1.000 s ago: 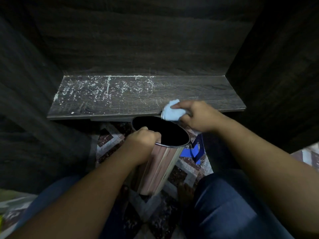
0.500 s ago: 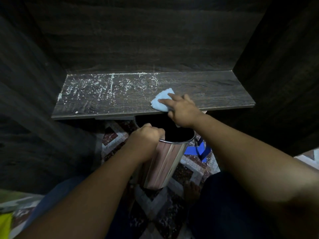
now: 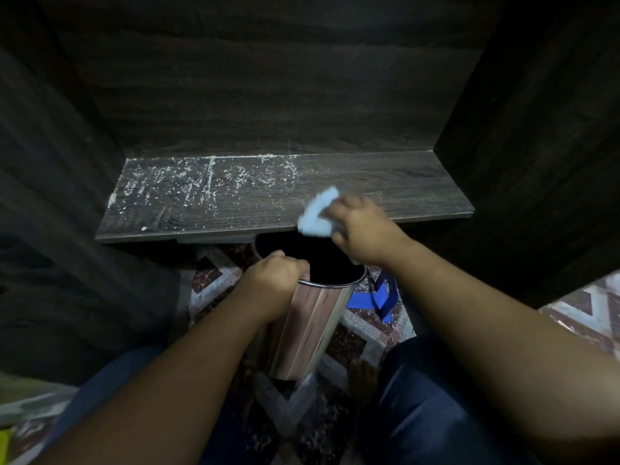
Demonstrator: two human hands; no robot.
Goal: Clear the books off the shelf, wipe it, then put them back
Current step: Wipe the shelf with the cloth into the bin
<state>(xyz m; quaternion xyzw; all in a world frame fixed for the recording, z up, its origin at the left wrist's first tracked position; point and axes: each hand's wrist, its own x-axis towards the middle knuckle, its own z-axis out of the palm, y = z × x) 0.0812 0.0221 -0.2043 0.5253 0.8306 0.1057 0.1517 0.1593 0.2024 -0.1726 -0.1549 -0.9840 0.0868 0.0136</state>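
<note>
Half the shelf, left of centre frame, carries white dust, so the right hand, clutching the blue cloth at the front edge, should pull strokes edgeward into the steel bin, whose rim the left hand grips just below.

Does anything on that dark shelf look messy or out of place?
Yes. White specks are scattered over the left half of the shelf, thickest along the back edge; the right half shows almost none. The right hand holds a pale cloth at the front edge, above the metal bin gripped by the left hand.
</note>
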